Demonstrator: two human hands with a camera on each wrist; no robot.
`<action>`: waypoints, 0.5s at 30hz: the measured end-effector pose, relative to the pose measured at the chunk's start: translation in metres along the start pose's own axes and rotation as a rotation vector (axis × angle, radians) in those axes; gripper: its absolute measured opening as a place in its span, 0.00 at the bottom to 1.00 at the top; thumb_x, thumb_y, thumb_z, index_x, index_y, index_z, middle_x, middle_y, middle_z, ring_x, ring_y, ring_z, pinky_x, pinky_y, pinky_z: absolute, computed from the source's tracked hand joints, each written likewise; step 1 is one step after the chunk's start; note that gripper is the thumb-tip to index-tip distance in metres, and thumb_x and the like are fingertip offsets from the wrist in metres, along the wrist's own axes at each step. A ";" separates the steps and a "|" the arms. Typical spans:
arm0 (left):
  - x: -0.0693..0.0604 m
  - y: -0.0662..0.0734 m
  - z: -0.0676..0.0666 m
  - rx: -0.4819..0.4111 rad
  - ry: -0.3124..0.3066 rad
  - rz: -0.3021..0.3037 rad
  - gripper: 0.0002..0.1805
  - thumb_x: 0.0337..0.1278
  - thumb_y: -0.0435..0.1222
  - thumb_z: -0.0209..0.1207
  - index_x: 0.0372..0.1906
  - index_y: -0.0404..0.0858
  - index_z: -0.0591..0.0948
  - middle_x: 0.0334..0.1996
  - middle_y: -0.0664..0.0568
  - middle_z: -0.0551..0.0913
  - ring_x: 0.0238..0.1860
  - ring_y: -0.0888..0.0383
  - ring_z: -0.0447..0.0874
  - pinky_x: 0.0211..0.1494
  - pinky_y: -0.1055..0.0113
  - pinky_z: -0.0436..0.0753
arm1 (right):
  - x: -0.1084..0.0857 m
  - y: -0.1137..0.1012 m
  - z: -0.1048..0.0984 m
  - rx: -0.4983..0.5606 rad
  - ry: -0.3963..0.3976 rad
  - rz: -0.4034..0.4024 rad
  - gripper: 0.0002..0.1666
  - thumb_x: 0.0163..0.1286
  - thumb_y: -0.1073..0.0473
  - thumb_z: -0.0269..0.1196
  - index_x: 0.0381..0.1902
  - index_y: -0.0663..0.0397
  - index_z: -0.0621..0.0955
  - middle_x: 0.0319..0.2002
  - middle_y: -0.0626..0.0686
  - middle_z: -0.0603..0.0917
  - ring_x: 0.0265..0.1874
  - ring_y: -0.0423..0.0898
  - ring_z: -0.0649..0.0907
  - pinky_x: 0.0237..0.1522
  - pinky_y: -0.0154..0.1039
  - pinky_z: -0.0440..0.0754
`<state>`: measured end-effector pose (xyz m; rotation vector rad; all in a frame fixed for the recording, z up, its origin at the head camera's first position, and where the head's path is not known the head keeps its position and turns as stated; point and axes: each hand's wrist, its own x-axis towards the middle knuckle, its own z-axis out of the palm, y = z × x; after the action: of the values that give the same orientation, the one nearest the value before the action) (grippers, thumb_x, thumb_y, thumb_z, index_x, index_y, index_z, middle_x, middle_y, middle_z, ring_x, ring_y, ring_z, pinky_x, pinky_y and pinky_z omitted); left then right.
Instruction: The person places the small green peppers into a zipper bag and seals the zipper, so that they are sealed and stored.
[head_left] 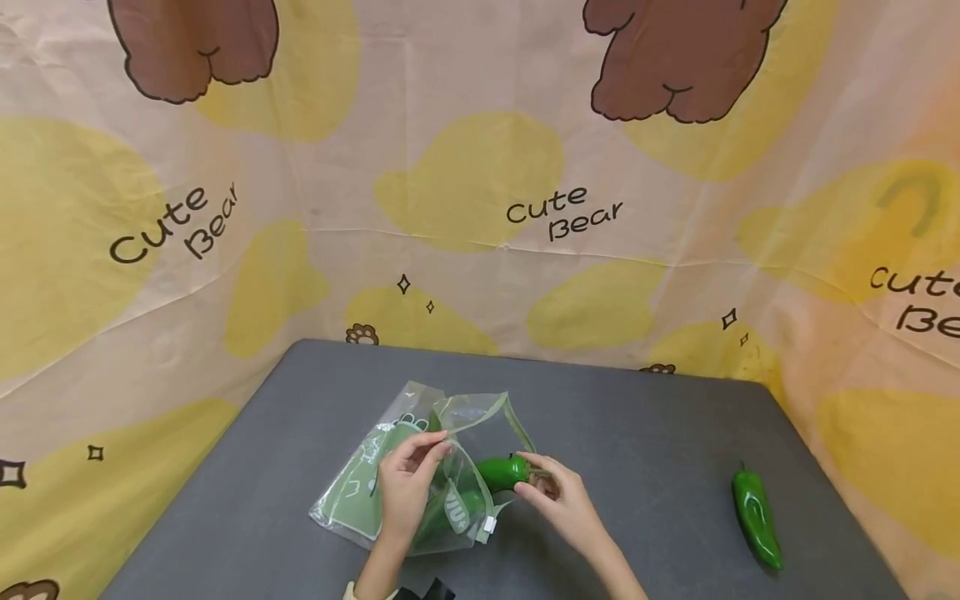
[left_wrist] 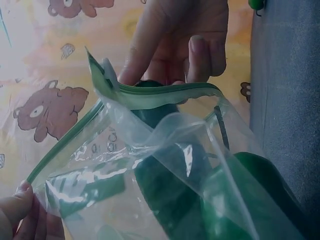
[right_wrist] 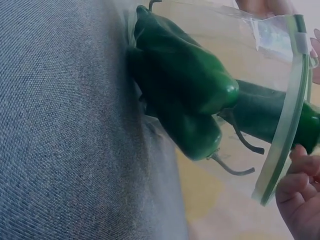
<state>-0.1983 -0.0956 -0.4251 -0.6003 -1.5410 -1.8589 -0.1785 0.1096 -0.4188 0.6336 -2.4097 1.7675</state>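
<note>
A clear zip bag with green print and a green zip edge lies tilted on the table, its mouth held apart toward the right. My left hand pinches the upper rim of that mouth between thumb and fingers. At the opening, my right hand grips a green chili pepper by its stem end; the pepper's other end is inside the bag. The right wrist view shows two more green peppers within the bag, their stems toward the mouth.
Another green pepper lies by itself on the grey table at the right. A white zip slider sits at the bag's lower corner. Bear-printed cloth hangs behind and along both sides.
</note>
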 end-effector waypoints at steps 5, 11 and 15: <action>0.000 0.000 0.001 -0.013 -0.004 0.006 0.09 0.43 0.13 0.56 0.33 0.20 0.78 0.28 0.41 0.81 0.29 0.60 0.81 0.32 0.72 0.81 | 0.000 0.002 0.000 -0.019 -0.052 -0.083 0.21 0.57 0.69 0.62 0.49 0.72 0.74 0.28 0.52 0.74 0.17 0.35 0.64 0.15 0.27 0.65; 0.000 0.000 0.002 -0.004 -0.004 0.000 0.08 0.43 0.13 0.56 0.33 0.20 0.78 0.28 0.40 0.81 0.29 0.60 0.81 0.31 0.72 0.81 | 0.000 0.002 0.000 0.014 -0.055 -0.115 0.13 0.58 0.72 0.60 0.42 0.70 0.74 0.29 0.58 0.76 0.15 0.34 0.65 0.13 0.26 0.65; 0.000 0.000 0.002 0.013 -0.006 0.003 0.08 0.43 0.13 0.56 0.33 0.21 0.78 0.27 0.39 0.81 0.29 0.61 0.81 0.31 0.72 0.81 | 0.001 0.012 -0.003 0.001 -0.033 -0.152 0.11 0.57 0.72 0.62 0.38 0.65 0.74 0.27 0.58 0.77 0.15 0.38 0.69 0.11 0.27 0.67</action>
<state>-0.1987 -0.0936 -0.4246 -0.6026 -1.5539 -1.8457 -0.1846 0.1153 -0.4282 0.8286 -2.3126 1.7106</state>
